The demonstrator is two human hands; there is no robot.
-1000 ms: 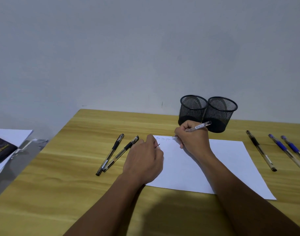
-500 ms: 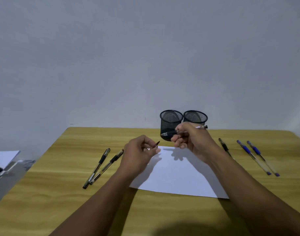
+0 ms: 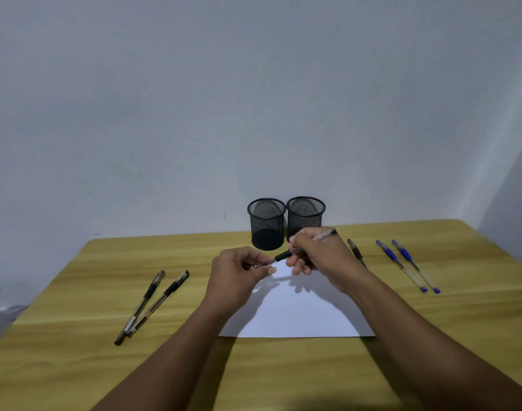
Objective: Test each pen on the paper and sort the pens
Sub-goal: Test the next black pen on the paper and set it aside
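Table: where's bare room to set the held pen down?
Free: the strip between the two black pens and the paper; the near edge in front of the paper; the gap between paper and blue pens. Crowded: around the mesh cups, where both hands hold the pen.

Single head-worn view, looking forward and down, close over table (image 3: 76,366)

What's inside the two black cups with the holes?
Both mesh cups, the left cup and the right cup, look empty through their mesh: no pens stick out. The right hand covers the right cup's bottom, so that part stays hidden.
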